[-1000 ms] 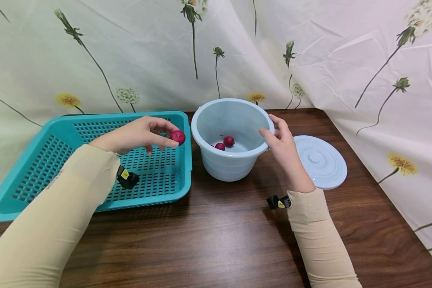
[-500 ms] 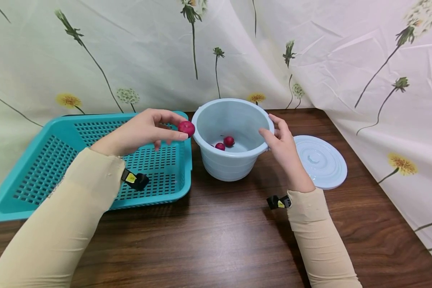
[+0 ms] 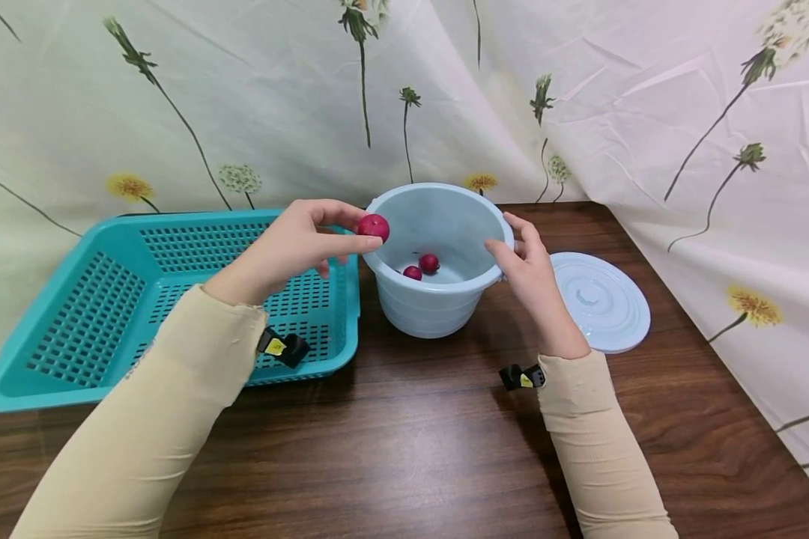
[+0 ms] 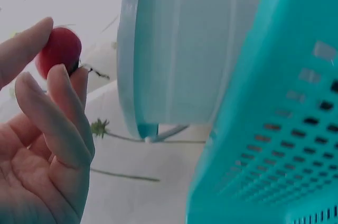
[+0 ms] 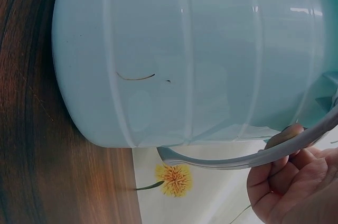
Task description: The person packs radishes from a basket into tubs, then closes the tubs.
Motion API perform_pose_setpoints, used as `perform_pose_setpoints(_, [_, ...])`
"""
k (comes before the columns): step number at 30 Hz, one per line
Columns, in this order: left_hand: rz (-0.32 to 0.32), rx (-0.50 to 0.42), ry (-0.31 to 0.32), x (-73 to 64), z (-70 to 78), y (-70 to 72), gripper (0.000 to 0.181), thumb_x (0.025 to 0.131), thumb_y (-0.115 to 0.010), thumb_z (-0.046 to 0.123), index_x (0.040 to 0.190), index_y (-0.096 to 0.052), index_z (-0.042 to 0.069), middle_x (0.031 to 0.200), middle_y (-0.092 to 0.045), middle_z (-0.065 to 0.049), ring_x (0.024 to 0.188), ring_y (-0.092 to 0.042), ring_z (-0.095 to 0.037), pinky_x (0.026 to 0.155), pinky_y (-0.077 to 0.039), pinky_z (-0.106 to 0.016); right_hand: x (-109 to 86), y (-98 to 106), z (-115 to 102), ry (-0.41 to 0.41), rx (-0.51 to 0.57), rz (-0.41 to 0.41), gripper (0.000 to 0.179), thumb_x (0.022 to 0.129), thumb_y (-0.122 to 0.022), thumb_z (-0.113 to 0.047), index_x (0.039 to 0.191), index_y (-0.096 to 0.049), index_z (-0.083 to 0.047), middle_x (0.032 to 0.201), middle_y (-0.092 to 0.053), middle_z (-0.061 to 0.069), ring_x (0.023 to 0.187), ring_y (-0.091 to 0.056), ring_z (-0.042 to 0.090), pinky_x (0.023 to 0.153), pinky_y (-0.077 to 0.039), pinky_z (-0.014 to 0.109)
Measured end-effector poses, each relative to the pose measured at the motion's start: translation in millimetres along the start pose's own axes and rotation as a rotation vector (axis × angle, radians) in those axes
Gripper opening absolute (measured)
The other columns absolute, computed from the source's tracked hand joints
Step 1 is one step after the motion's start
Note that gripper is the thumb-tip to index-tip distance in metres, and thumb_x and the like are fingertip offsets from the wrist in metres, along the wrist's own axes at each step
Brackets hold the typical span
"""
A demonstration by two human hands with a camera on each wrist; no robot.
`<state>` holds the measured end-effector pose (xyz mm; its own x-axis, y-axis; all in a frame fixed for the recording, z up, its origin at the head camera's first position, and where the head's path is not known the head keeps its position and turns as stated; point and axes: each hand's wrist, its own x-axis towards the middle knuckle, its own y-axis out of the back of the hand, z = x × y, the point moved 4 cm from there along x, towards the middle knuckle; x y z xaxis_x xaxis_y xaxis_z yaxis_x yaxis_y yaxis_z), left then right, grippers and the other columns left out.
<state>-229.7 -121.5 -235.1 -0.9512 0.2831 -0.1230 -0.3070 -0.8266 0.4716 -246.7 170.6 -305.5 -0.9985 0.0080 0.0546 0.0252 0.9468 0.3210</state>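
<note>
My left hand (image 3: 297, 243) pinches a small red radish (image 3: 374, 227) between thumb and fingertips, right at the left rim of a light blue bucket (image 3: 421, 313). In the left wrist view, a thin root trails from the radish (image 4: 59, 49). Two more radishes (image 3: 429, 263) lie on the bucket's floor. On the other side, my right hand (image 3: 534, 273) grips the bucket's rim, thumb over the edge. The right wrist view shows its curled fingers by the grey bucket handle (image 5: 232, 161). The bucket stands upright on the table.
A teal perforated basket (image 3: 353, 329) stands left of the bucket, under my left forearm. To the right, a round light blue lid (image 3: 603, 303) lies on the dark wooden table (image 3: 391, 442). Flower-printed white cloth (image 3: 276, 97) rises behind the table and along its right side.
My left hand has carried the radish rightward and slightly up, from above the basket to the bucket's left rim. The right hand has stayed on the bucket.
</note>
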Motion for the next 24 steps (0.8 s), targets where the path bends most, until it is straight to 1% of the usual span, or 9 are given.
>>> perform_pose_setpoints(1, [0.002,-0.011,-0.001,1.4,0.9,-1.9,0.05,0.087,-0.074,0.043,0.128,-0.063,0.018,0.123,-0.062,-0.004,0.088,-0.06,-0.03,0.062,-0.052,-0.032,0.0,0.1,0.0,0.0,0.0,0.001,0.062,0.097,-0.057,-0.031,0.153,-0.034,-0.018,0.124,-0.061,0.025,0.085,-0.062,0.009,0.07,-0.05,0.021])
perform_pose_setpoints(4, [0.016,-0.029,-0.002,7.0,3.4,-7.3,0.049,0.088,-0.074,0.042,0.129,-0.062,0.018,0.122,-0.062,-0.003,0.085,-0.062,-0.027,0.063,-0.052,-0.031,-0.1,0.3,0.1,-0.001,0.0,0.001,0.062,0.097,-0.057,-0.031,0.153,-0.034,-0.018,0.124,-0.061,0.027,0.084,-0.062,0.008,0.07,-0.05,0.02])
perform_pose_setpoints(8, [0.016,-0.045,-0.011,15.3,5.5,-12.6,0.049,0.088,-0.074,0.042,0.13,-0.062,0.019,0.12,-0.063,-0.002,0.081,-0.06,-0.021,0.065,-0.054,-0.035,-0.1,0.3,0.0,0.004,-0.005,-0.002,0.062,0.097,-0.056,-0.03,0.153,-0.034,-0.018,0.125,-0.061,0.026,0.087,-0.062,0.008,0.071,-0.05,0.02])
perform_pose_setpoints(11, [0.01,-0.054,-0.018,21.0,7.1,-14.9,0.05,0.087,-0.074,0.042,0.13,-0.062,0.019,0.119,-0.063,-0.002,0.08,-0.06,-0.021,0.067,-0.055,-0.038,0.1,0.1,-0.1,0.008,-0.01,-0.003,0.062,0.097,-0.056,-0.031,0.153,-0.034,-0.018,0.126,-0.061,0.024,0.09,-0.062,0.009,0.072,-0.051,0.02])
perform_pose_setpoints(20, [0.011,-0.086,-0.022,35.4,13.3,-20.6,0.051,0.087,-0.076,0.037,0.133,-0.061,0.017,0.118,-0.062,-0.003,0.087,-0.06,-0.022,0.064,-0.056,-0.032,0.4,-0.3,0.2,0.003,-0.007,-0.003,0.062,0.096,-0.056,-0.031,0.153,-0.035,-0.018,0.125,-0.062,0.024,0.089,-0.063,0.009,0.071,-0.05,0.021])
perform_pose_setpoints(24, [-0.001,-0.083,-0.032,39.0,16.2,-24.5,0.051,0.087,-0.076,0.035,0.132,-0.061,0.016,0.12,-0.063,-0.005,0.088,-0.059,-0.024,0.061,-0.055,-0.029,0.3,0.2,0.1,-0.002,-0.015,-0.002,0.062,0.096,-0.056,-0.032,0.153,-0.035,-0.019,0.124,-0.062,0.022,0.093,-0.063,0.016,0.072,-0.051,0.021])
